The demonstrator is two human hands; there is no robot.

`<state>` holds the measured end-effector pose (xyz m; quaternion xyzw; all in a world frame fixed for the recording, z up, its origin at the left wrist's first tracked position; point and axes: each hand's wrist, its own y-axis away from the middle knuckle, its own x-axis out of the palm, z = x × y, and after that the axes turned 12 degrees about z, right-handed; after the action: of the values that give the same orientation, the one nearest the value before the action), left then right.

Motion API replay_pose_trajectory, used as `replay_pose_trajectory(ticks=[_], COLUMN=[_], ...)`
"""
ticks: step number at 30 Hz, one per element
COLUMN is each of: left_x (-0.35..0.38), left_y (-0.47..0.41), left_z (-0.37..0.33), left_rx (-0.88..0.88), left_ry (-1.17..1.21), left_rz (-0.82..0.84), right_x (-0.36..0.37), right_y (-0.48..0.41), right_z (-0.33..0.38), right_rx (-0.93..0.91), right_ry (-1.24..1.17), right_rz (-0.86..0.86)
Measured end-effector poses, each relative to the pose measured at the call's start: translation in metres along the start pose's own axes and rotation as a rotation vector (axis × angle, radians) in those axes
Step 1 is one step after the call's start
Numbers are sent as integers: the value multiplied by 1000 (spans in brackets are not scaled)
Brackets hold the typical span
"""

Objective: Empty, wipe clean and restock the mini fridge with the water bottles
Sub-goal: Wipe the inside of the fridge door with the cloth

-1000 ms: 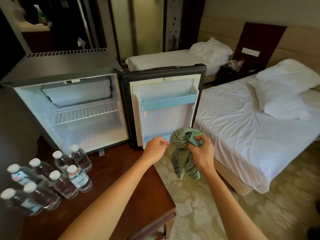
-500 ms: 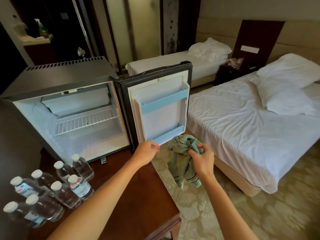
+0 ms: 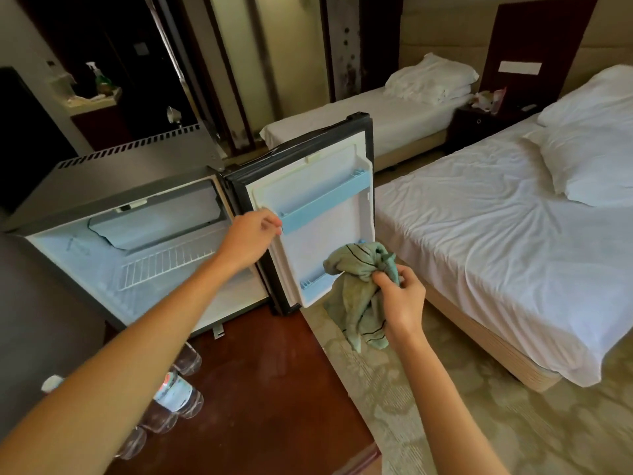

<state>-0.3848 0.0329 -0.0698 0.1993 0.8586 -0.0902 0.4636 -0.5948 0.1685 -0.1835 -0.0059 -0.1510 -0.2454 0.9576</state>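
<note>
- Head view: wiping step, judging by emptied fridge (image 3: 137, 173) and cloth (image 3: 356, 269) at open door (image 3: 329, 248).
- Left hand (image 3: 253, 236) curled on door's inner edge, steadying.
- Right hand (image 3: 402, 299) bunched round cloth, beside lower shelf (image 3: 313, 286).
- Next, likely: cloth pressed along door shelves, door held firm.
- Nothing in fridge or on door shelves; rack (image 3: 161, 265) bare.
- Bottles (image 3: 176, 395) out on table (image 3: 274, 389), partly behind left arm.

With my left hand (image 3: 251, 240) I am gripping the open white mini fridge door (image 3: 325, 245) beside its pale blue plastic shelf (image 3: 325, 200); my right hand (image 3: 402, 303) is clutching a crumpled green striped cloth (image 3: 356, 303).
</note>
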Motion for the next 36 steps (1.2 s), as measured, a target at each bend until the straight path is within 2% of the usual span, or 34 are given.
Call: replay_pose_trajectory(ticks=[3, 7, 13, 17, 24, 28, 31, 34, 36], left_x=[-36, -74, -85, -69, -58, -48, -44, -53, -59], left_y=[-11, -34, -91, -107, -113, -112, -113, -115, -118], left_z=[-4, -16, -5, 12, 25, 26, 26, 27, 25], left_rx=[72, 213, 341, 359, 398, 370, 339, 339, 335], left_ry=[-81, -312, -591, -593, -703, -667, -689, -710, -716], left_rz=[-105, -275, -272, -228, -320, -355, -392, -362, -326], right_x=[16, 35, 62, 75, 92, 99, 107, 115, 124], right_y=[-7, -20, -51, -69, -94, -116, -134, -144, -146], right_z=[-3, -6, -14, -14, -10, -13, -13, -7, -4], right_rx=[42, 52, -10, -73, -83, -91, -127, -169, -184], right_ry=[-121, -199, -247, -247, -402, -458, -345, -202, 26], right_rz=[13, 54, 32, -4, -13, -6, -47, 21, 67])
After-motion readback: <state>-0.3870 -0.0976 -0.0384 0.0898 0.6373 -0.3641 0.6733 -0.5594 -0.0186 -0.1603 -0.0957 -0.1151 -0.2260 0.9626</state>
